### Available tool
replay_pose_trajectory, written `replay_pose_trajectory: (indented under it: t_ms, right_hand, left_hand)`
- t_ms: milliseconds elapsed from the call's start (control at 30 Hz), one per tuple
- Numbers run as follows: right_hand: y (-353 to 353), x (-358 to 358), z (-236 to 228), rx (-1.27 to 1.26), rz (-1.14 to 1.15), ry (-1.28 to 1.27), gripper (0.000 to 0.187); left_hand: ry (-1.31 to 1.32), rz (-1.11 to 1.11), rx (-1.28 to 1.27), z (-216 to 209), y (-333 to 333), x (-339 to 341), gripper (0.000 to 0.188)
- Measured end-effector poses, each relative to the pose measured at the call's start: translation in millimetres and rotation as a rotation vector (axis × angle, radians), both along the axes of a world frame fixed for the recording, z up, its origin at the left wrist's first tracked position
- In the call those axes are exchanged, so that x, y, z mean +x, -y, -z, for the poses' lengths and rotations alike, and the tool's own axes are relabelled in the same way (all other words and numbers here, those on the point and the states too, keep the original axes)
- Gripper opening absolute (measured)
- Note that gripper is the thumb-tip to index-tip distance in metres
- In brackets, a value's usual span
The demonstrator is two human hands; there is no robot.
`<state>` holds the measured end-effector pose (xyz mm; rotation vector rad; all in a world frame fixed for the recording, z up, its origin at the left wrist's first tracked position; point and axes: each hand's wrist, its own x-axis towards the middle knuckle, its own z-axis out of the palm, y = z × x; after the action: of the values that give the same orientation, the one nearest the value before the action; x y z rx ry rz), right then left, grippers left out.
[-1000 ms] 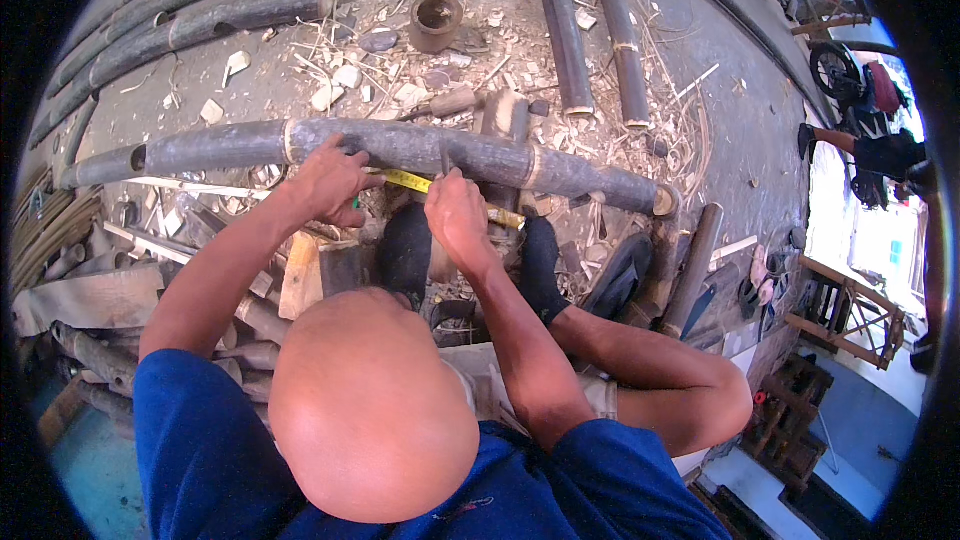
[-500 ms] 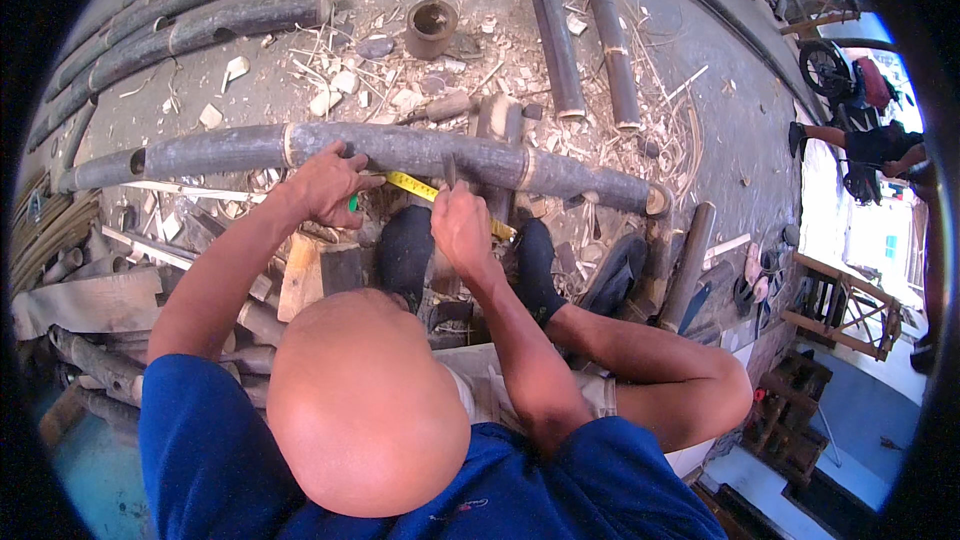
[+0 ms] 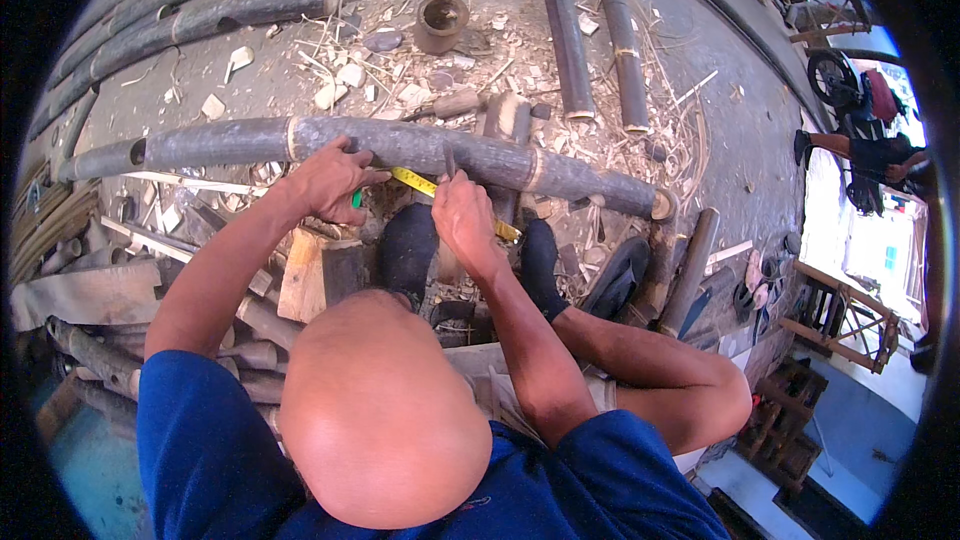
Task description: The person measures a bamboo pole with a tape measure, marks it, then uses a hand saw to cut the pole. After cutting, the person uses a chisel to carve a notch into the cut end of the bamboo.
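Note:
A long dark bamboo pole, with pale rings at its joints, lies crosswise in front of me. My left hand rests against its near side, fingers closed on a tape measure; a green bit shows beneath them, and the rest of the case is hidden. From there the yellow tape runs rightward along the pole, passes by my right hand, and shows again beyond it. That hand is closed in a fist around a narrow dark blade, its tip up against the pole. The handle is hidden by my fingers.
Under the pole stands a wooden block. Wood chips and a short hollow bamboo piece lie beyond it. Two cut bamboo lengths are at the far right, longer poles at the far left. Another person is at the right edge.
The whole view has shifted slightly. Both hands, the tape and the blade keep practically the same places against the pole.

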<state>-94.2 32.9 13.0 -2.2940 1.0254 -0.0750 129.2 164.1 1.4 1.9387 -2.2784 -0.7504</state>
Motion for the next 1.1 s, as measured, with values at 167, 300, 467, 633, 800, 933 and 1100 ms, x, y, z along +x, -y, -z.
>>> replay_pose_trajectory:
  t_ms: [167, 300, 467, 633, 800, 933, 1100]
  right_hand:
    - [-6, -12, -2, 0.016, -0.052, 0.011, 0.028]
    - [-8, -20, -6, 0.106, -0.064, -0.028, 0.025]
    - [0, -12, -2, 0.094, 0.002, 0.110, 0.031]
    - [5, -1, 7, 0.200, 0.041, 0.110, 0.030]
    - [1, 0, 9, -0.031, -0.124, 0.052, 0.029]
    - [-4, 6, 13, -0.022, 0.002, 0.023, 0.027]
    - [-15, 0, 19, 0.023, 0.031, 0.021, 0.027]
  left_hand:
    - [0.020, 0.019, 0.015, -2, 2, 0, 0.087]
    - [0.084, 0.044, 0.063, 0, 4, 1, 0.087]
    - [0.090, 0.016, 0.091, 3, 2, 0, 0.089]
    - [0.041, 0.005, 0.059, 2, 1, 0, 0.094]
    - [0.024, 0.006, 0.077, 0, 2, 0, 0.094]
    - [0.026, 0.012, 0.065, 1, 2, 1, 0.095]
    - [0.006, 0.005, 0.086, -1, 3, 1, 0.096]
